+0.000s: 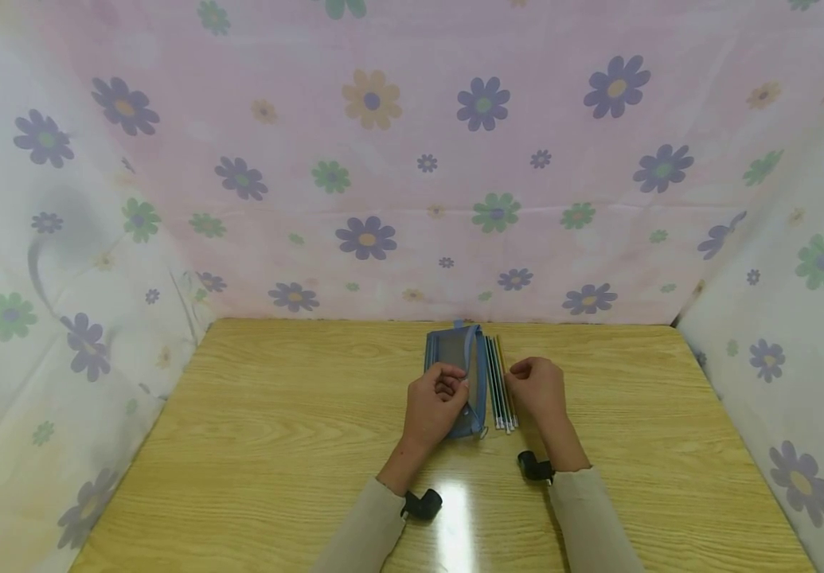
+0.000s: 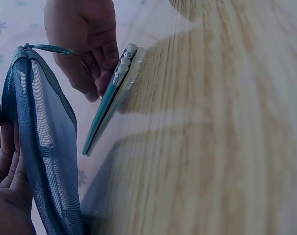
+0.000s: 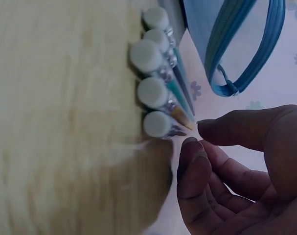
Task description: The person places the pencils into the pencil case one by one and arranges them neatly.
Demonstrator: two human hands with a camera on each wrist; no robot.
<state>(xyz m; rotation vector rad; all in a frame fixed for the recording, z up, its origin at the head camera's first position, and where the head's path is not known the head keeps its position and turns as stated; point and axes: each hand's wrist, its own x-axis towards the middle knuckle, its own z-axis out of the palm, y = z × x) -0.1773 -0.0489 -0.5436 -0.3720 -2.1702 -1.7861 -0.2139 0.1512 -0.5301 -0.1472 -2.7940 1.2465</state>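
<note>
A blue zippered mesh pencil case (image 1: 449, 348) lies near the table's back edge. My left hand (image 1: 431, 404) pinches the side of its opening between thumb and fingers; the left wrist view shows the blue zipper edge (image 2: 26, 117) gaping. Just right of the case, several pencils (image 1: 497, 394) with white erasers lie side by side, teal, dark and yellow. At their right side is my right hand (image 1: 540, 386), fingers loosely bent. In the right wrist view its thumb and fingertips stand slightly apart, close to the outermost pencil (image 3: 158, 124), with nothing between them.
The wood-grain table (image 1: 275, 446) is enclosed by flowered cloth (image 1: 412, 183) at the back and both sides. Black wrist cameras (image 1: 423, 504) are strapped at both sleeves. A zipper pull (image 2: 49, 48) hangs off the end of the case.
</note>
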